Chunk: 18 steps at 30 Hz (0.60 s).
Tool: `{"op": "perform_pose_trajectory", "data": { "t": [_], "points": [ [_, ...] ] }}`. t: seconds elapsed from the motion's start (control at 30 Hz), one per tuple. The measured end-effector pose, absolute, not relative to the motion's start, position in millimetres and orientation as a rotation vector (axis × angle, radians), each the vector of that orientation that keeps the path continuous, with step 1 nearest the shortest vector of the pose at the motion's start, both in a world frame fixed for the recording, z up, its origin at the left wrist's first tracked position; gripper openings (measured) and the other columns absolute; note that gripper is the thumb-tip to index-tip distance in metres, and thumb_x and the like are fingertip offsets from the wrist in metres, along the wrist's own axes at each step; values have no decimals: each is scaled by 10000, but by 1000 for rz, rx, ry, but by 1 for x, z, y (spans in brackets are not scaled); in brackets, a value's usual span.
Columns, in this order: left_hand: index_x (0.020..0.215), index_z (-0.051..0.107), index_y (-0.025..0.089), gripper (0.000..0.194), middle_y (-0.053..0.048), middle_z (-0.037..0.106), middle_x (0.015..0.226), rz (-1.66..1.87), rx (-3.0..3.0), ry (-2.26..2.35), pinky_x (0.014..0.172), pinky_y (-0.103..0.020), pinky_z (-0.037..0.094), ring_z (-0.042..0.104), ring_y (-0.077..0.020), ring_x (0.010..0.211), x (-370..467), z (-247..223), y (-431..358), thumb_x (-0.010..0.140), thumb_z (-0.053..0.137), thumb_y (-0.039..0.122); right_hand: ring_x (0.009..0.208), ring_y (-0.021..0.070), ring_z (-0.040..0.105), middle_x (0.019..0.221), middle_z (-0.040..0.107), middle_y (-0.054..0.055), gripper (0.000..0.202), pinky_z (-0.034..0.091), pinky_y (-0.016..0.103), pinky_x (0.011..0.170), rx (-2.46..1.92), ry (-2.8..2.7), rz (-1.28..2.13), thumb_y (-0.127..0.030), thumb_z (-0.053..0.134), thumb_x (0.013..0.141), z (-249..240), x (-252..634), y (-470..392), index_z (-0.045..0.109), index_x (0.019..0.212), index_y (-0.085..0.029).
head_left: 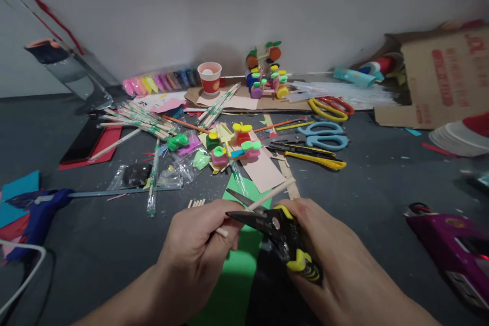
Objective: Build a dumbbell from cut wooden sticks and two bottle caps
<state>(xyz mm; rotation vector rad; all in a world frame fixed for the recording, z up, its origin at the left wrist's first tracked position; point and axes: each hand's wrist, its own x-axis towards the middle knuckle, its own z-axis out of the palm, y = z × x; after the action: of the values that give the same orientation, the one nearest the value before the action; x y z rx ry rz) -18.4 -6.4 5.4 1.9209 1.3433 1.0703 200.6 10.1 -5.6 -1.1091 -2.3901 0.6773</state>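
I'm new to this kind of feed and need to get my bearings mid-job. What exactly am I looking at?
There's no machine here, just a person's bare hands. The one picture comes from a camera worn on the head, looking forward and down. The left hand holds a thin pale stick; the right hand grips black-and-yellow shears, opened around it. On the dark table lie a blue glue gun, blue-handled scissors, craft sticks and colourful little models.
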Motion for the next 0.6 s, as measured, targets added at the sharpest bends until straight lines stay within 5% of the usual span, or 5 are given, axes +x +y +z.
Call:
{"op": "perform_pose_trajectory", "data": {
  "t": [0.2, 0.6],
  "points": [
    [757, 587, 191, 269, 46, 575, 618, 1068, 1893, 1237, 525, -154, 422, 531, -69, 537, -18, 3, -8, 899, 426, 30, 701, 192, 586, 840, 615, 52, 30, 465, 304, 606, -1073, -2397, 596, -208, 437, 932, -4, 200, 8, 462, 944, -219],
    [677, 579, 186, 287, 57, 556, 560, 1091, 1884, 1282, 507, -135, 414, 530, -59, 500, -15, 1, -4, 889, 452, 40, 768, 225, 592, 888, 608, 70, 197, 481, 325, 633, -1112, -2410, 567, -147, 479, 801, -8, 202, 11, 475, 989, -206]
  ]
}}
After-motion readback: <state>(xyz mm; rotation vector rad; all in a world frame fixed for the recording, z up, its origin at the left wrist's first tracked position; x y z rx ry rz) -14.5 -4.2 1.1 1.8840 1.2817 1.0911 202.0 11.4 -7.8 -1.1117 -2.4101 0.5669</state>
